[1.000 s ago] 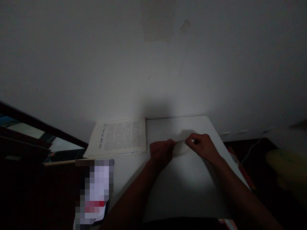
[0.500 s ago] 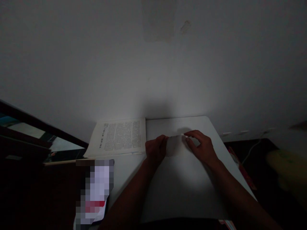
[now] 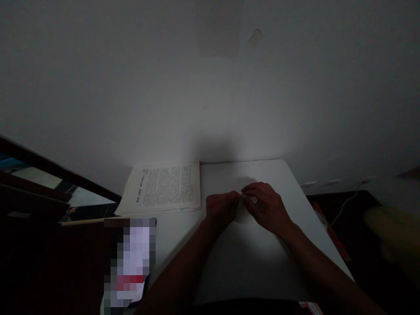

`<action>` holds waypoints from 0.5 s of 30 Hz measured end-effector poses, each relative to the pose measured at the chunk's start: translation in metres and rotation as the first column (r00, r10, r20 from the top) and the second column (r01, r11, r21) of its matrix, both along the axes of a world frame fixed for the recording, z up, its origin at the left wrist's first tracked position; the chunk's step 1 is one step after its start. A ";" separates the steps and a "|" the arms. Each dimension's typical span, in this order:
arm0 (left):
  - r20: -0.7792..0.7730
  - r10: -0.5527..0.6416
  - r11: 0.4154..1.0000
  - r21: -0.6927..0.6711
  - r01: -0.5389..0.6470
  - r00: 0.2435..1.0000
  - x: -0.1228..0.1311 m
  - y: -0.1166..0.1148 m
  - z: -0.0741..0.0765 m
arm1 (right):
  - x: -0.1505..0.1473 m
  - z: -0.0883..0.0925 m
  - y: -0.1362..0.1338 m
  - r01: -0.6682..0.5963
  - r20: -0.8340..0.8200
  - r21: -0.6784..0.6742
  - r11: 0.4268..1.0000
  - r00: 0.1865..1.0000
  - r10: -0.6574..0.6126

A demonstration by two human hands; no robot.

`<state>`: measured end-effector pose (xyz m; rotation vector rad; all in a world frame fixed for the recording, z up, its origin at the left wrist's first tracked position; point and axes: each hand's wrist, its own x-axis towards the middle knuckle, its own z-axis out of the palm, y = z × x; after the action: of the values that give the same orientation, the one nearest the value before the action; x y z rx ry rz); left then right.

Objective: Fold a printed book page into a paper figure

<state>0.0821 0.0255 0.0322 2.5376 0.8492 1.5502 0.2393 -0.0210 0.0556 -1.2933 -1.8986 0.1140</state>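
Note:
Over the white table (image 3: 249, 271), my left hand (image 3: 223, 209) is closed, thumb and fingers pressed together on a thin, pale, see-through piece (image 3: 244, 215) that looks like clear plastic film or a small bag. My right hand (image 3: 268, 208) bends towards it, thumb and fingertips pinched at its upper edge. The fingertips of both hands almost meet there. Much of the piece is hidden by the hands, and dim light blurs its outline. Its exact kind cannot be made out.
An open book (image 3: 167, 186) with printed text lies on the table at the back left. A phone-like device (image 3: 136, 253), blurred out, is at the left edge. The wall (image 3: 216, 100) rises behind the table. A pale cable (image 3: 344, 203) hangs at the right.
My hands have come closer together, the right moving left and the left slightly right. Less of the see-through piece shows between them. Book and device stay put.

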 end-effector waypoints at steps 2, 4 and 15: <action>0.000 -0.034 0.999 0.002 0.034 0.999 0.001 -0.001 0.001 | -0.001 0.000 0.000 -0.004 0.006 -0.009 1.000 1.000 0.004; 0.012 -0.060 0.998 0.015 0.060 0.998 0.002 -0.001 0.000 | 0.000 0.000 0.000 -0.004 0.011 -0.019 1.000 1.000 0.004; 0.033 -0.016 1.000 -0.014 0.017 0.999 -0.001 0.001 -0.004 | 0.009 -0.004 0.003 0.074 0.056 -0.158 0.985 0.996 -0.066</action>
<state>0.0811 0.0265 0.0283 2.4956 0.8304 1.5711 0.2478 -0.0182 0.0518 -1.4812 -1.9162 0.2025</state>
